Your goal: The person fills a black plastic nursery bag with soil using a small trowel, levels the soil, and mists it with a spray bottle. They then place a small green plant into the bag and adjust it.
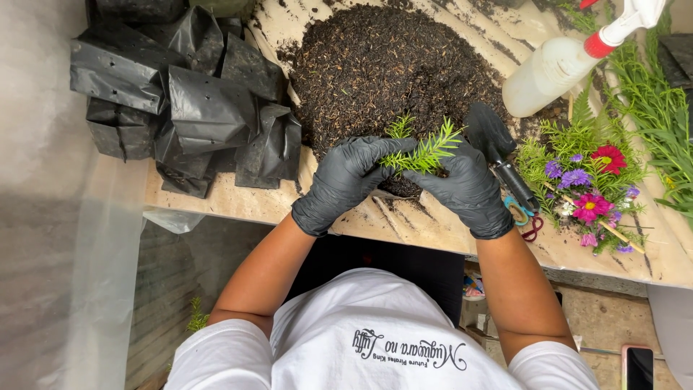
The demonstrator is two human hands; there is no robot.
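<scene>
Best kept upright and firmed gently: feathery green seedling (422, 153) pinched between black-gloved left hand (345, 177) and black-gloved right hand (462, 184), both closed around it over small black soil-filled bag (401, 187) at counter (238, 202) edge, below dark soil heap (382, 65).

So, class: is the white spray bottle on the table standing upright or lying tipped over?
Tipped over. The spray bottle lies on its side by the soil heap, its red-collared nozzle pointing toward the upper right.

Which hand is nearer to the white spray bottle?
The right. The right hand lies just below and left of the spray bottle; the left hand is farther left, beyond the green seedling.
</scene>
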